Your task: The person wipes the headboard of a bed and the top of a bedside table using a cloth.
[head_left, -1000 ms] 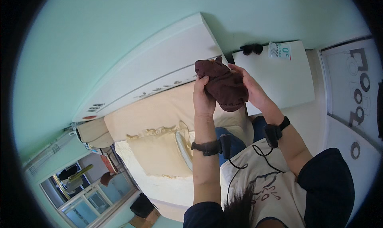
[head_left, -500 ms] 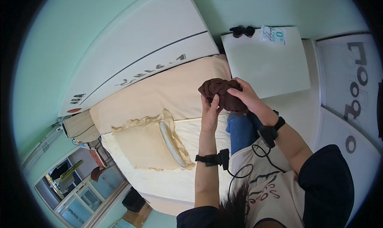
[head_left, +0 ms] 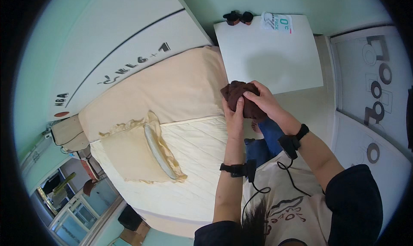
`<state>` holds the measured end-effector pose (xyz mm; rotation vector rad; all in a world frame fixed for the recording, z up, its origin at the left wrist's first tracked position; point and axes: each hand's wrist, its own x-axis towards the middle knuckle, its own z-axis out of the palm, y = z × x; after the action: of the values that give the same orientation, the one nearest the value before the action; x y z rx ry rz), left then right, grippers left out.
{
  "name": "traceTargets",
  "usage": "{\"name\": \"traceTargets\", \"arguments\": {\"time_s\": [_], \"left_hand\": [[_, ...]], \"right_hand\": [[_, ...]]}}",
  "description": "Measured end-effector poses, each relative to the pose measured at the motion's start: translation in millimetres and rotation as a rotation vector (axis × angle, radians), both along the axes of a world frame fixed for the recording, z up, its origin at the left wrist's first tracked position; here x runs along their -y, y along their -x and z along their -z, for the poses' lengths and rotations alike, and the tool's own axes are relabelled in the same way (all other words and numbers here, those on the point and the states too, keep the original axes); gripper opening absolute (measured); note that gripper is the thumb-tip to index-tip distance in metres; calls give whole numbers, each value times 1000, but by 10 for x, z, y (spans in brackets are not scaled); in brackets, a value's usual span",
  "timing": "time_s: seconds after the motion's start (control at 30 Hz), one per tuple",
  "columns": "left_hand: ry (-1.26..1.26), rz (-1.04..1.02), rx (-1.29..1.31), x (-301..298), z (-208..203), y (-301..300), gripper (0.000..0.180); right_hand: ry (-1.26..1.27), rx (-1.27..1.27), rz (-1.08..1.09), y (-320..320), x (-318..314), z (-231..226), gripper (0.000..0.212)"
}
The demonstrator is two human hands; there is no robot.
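A crumpled dark brown cloth (head_left: pixel 237 91) is bunched into a loose bundle in front of me, near the corner between the bed and the white cabinet. My left hand (head_left: pixel 233 116) grips its near left side, thumb on top. On the bundle's right side my right hand (head_left: pixel 263 100) is closed, its thumb pressing into the folds. Most of my fingertips are hidden behind the fabric. Black straps with small boxes and cables sit on both forearms.
A bed with a cream quilted cover (head_left: pixel 193 147) lies to the left, bearing a frilled beige pillow (head_left: pixel 129 155). Behind it rises a white headboard (head_left: pixel 129 39). Ahead, a white cabinet (head_left: pixel 266 52) holds black strapped items (head_left: pixel 232 18) and a plastic packet (head_left: pixel 276 22). White panelled doors (head_left: pixel 365 129) stand at right.
My view has shifted, so the bed and cabinet appear further left. My hands have drawn closer together around the brown cloth, which looks more compact. Both still hold it.
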<state>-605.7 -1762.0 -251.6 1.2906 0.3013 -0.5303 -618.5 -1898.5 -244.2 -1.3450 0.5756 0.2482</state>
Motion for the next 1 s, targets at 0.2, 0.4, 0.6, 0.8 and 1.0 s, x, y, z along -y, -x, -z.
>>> {"name": "traceTargets", "arguments": {"time_s": [0.2, 0.4, 0.6, 0.8, 1.0], "left_hand": [[-130, -259, 87, 287, 175, -9, 57], [-249, -403, 489, 452, 258, -1063, 48], [-357, -655, 806, 675, -3, -2364, 28], [-528, -748, 551, 689, 722, -2436, 26], [-511, -680, 628, 694, 660, -2379, 24]], "right_hand": [[38, 129, 168, -49, -94, 174, 33], [359, 347, 99, -1102, 30, 293, 33], [317, 675, 130, -2429, 100, 43, 38], [567, 442, -94, -2672, 153, 710, 48], [483, 555, 52, -2601, 102, 514, 34]]}}
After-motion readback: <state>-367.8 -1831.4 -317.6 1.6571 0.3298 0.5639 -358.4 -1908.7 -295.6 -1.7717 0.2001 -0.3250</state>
